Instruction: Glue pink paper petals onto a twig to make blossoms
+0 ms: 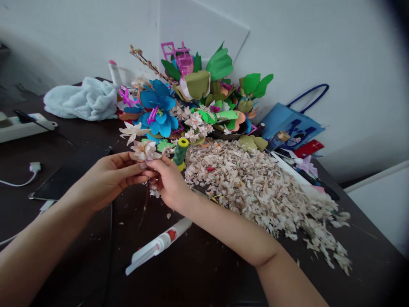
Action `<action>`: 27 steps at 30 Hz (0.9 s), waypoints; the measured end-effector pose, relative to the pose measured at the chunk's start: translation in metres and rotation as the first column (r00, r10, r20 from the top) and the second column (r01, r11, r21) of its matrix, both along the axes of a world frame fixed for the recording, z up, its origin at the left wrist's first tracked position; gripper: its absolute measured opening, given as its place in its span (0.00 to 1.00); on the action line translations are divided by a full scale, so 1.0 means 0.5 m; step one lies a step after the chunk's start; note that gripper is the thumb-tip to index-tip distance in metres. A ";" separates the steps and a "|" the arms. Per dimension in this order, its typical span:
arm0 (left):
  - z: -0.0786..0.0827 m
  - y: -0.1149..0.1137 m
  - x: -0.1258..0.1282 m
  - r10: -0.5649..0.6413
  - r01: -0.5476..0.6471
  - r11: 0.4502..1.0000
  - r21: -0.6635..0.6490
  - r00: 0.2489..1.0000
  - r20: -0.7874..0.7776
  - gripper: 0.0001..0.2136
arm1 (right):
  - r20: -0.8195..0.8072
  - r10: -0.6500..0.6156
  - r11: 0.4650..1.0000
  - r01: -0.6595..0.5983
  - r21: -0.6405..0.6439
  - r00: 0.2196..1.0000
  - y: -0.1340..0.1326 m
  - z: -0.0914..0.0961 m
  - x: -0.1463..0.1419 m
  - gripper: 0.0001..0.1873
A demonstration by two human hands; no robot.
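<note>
Both my hands meet at the middle of the view, holding a small pale pink paper flower (144,150) by its base. My left hand (108,179) comes in from the left and my right hand (169,183) grips just below the blossom. A spool of green thread (180,153) stands close beyond my right hand. A large heap of shredded pale paper petals (255,187) spreads to the right. Gold-ringed scissors (221,202) lie partly hidden under my right wrist. A white and red glue tube (159,245) lies below my hands.
A bunch of colourful paper flowers (191,94) stands at the back of the dark table (204,273). Around it are a pale blue cloth (81,100), a blue paper bag (292,123), a power strip (22,128), a dark tablet (67,175) and a white cable (32,170).
</note>
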State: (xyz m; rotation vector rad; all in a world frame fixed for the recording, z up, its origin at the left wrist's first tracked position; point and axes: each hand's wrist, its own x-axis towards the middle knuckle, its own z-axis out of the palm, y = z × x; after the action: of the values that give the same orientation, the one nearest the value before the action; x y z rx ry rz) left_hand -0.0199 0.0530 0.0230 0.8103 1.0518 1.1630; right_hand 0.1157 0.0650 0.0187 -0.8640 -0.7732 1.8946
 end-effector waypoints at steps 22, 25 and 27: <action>-0.007 -0.001 -0.002 0.034 -0.034 0.999 0.001 0.999 -0.013 0.09 | -0.005 0.046 0.999 -0.046 -0.001 0.999 -0.004 -0.003 0.002 0.10; -0.007 -0.003 -0.001 0.043 -0.043 0.999 -0.002 0.999 -0.005 0.10 | -0.005 0.068 0.998 -0.068 0.009 0.998 -0.006 -0.003 0.004 0.11; -0.006 -0.003 0.000 0.050 -0.050 0.999 -0.004 0.999 -0.001 0.10 | -0.008 0.078 0.997 -0.077 0.015 0.997 -0.006 -0.003 0.005 0.10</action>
State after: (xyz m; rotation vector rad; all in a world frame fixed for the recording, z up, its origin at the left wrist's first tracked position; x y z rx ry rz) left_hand -0.0198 0.0513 0.0198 0.7855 1.0804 1.2025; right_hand 0.1183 0.0617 0.0170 -0.8272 -0.8254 1.9567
